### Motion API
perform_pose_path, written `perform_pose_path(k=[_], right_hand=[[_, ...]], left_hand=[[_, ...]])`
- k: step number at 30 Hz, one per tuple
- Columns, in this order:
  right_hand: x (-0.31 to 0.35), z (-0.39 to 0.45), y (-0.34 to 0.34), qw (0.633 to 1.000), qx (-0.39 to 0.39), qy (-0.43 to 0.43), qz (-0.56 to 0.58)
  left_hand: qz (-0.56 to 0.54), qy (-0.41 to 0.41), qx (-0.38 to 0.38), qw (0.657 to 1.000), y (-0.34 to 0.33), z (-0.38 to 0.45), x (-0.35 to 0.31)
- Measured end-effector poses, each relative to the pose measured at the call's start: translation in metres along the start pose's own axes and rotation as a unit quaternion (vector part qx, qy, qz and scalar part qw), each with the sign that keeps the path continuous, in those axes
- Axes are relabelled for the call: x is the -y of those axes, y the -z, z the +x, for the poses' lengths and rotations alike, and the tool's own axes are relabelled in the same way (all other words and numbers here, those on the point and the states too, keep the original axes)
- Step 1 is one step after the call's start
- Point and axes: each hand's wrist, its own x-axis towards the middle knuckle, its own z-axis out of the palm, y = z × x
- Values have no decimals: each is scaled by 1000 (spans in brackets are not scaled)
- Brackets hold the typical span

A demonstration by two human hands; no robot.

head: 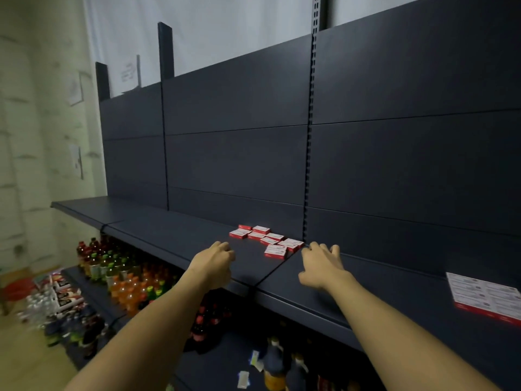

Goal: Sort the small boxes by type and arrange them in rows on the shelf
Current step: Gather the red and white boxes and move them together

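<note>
Head view: the person looks down at a dark shelf (180,235) with both arms reaching out.
Small boxes: a loose bunch of red and white boxes (266,240) lies flat on the shelf, near the back wall. They touch or sit just beside each other, not in straight rows yet.
Neat block: more boxes (486,297) of the same colours lie tight together far to the right, likely a row that is already done.
Left hand (215,262): it hangs over the shelf left of the bunch, fingers loosely curled, holding nothing.
Right hand (321,265): it is just right of the bunch, fingers spread a little, holding nothing. It looks ready to grab the nearest box.
Below: drink bottles (124,277) stand on a lower shelf.
</note>
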Motion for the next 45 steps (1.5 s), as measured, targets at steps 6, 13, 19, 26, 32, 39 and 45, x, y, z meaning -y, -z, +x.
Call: perform_pose_path(k=[6,13,19,26,32,39,45], right_hand=[[49,32,-9,1000,5,-14,14],[91,68,-23,999,16,-23,18],[106,113,-33,1000,8,-20,0],[88,188,-38,1000,-4,-23,-13],[68,252,-48,1000,1,-18,-6],[51,295,-74,1000,10,-18,15],[39,316,-89,998,17,-25,47]], left_hand=[[1,-1,7,1000,-13,7,67],[-13,8,11,1000,-36,26,114],[-26,1,9,1000,-60,62,137],[-5,4,35,999,-95,117,161],[-6,23,41,999,-104,182,176],[-12,2,49,999,-123,240,166],[-29,-34,56,997,-144,272,152]])
